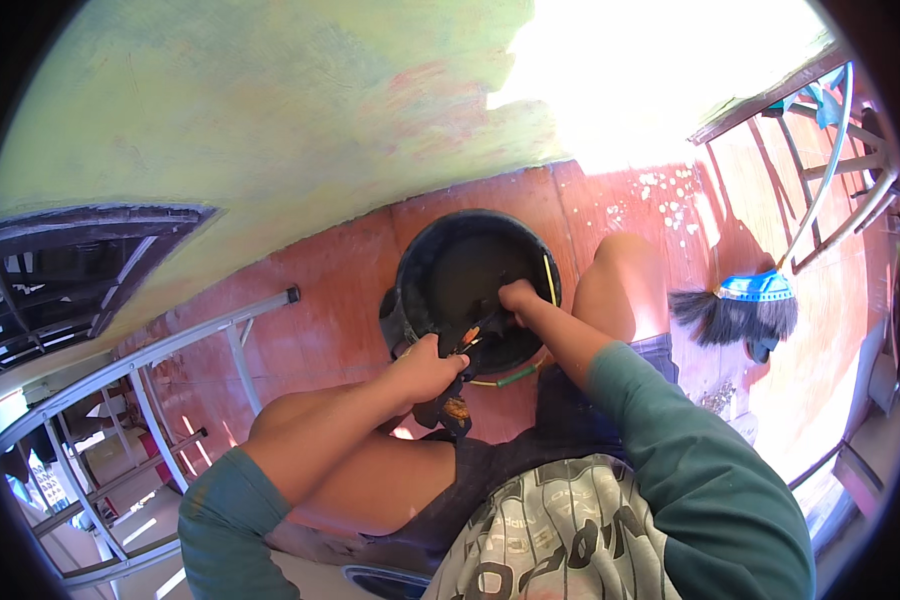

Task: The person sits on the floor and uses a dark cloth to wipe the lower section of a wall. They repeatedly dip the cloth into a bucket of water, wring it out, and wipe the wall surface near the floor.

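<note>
A round black bucket [450,232] with dark water inside stands on the reddish floor between my knees. My left hand [429,366] grips a black cloth [454,409] with an orange pattern at the bucket's near left rim; part of it hangs outside the rim. Inside the bucket, my right hand [521,298] is closed over dark material that looks like the same wet cloth, though the fingers are partly hidden. The bucket's wire handle, with a green grip [517,376], lies along the near right side.
A metal ladder [139,361] lies at the left. To the right are a broom with a blue head [756,286] and a metal-framed rack [844,169]. A green painted wall [307,127] rises beyond the bucket. Behind me at the bottom is a blue-rimmed basin [386,576].
</note>
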Motion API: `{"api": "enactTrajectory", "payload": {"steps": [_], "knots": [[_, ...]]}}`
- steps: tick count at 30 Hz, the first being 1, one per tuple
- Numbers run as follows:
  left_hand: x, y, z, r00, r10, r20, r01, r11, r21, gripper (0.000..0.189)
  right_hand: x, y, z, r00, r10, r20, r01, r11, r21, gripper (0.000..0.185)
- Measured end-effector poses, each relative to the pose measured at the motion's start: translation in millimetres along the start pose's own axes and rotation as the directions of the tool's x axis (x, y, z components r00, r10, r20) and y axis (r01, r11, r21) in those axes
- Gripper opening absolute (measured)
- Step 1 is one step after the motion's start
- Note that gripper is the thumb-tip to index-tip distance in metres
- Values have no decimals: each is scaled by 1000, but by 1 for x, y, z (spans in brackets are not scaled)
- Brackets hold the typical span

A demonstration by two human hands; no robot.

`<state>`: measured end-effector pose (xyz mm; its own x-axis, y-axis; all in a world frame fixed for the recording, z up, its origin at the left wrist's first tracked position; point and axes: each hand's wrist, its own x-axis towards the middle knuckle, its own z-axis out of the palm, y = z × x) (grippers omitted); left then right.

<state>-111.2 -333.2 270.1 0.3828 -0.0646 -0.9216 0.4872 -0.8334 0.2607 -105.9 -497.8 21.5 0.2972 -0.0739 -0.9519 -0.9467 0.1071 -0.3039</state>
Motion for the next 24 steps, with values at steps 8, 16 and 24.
{"api": "enactTrajectory", "payload": {"steps": [8, 16, 24], "knots": [[0, -7, 7, 996, 94, -8, -93, 993, 75, 36, 9, 0, 9, 990, 80, 119, -74, 996, -60, 41], [-8, -11, 11, 998, 64, 1, -63, 990, 125, 38, 10, 3, 18, 795, 232, 560, -302, 953, 33, 41], [-22, -8, 19, 979, 78, 190, -83, 996, 16, 40, 51, 20, 42, 843, 220, 491, -201, 975, -92, 26]]}}
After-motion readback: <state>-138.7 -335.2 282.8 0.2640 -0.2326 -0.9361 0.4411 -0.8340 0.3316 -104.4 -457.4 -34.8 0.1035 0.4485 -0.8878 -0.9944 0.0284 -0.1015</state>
